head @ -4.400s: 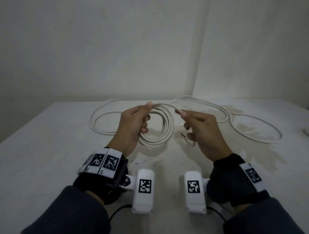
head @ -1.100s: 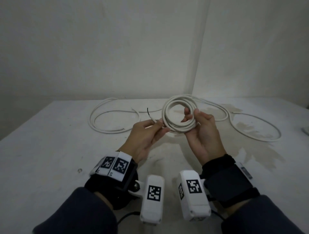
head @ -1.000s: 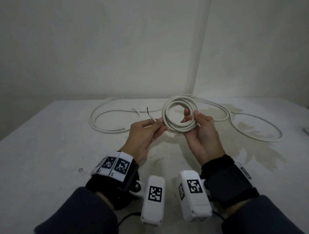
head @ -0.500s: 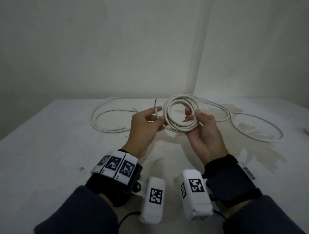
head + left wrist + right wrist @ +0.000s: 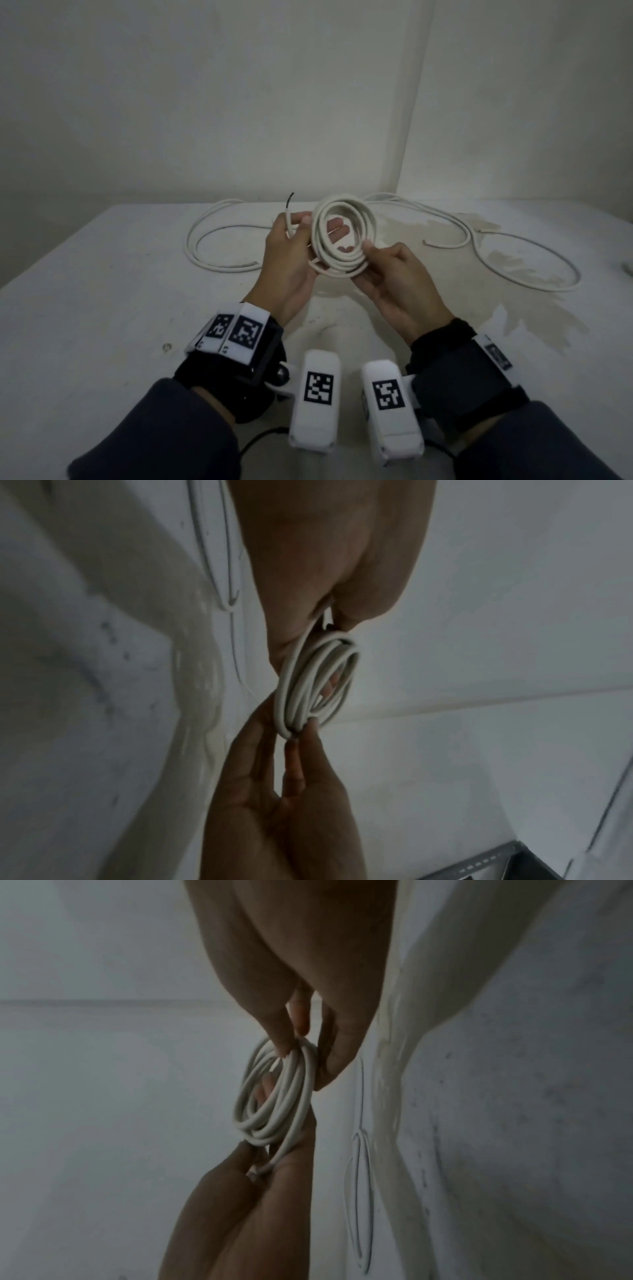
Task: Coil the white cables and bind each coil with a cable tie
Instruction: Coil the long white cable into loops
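Holding the coil (image 5: 344,236) steady above the near middle of the table (image 5: 102,308) matters most: the right hand (image 5: 394,277) pinches its lower turns between thumb and fingers, while the left hand (image 5: 291,253) grips the left side, fingers curled through the loop, the free end (image 5: 289,219) sticking up. I judge the turns must stay pinched until tied; no cable tie is visible. Farther off, two loose cables (image 5: 212,240) (image 5: 496,246) lie on the table, left and right, uncoiled.

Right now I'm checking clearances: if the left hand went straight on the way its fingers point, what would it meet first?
Probably nothing new: the left hand already grips the white cable coil. Past it lies the table with loose cable, then the wall; depth is unclear.
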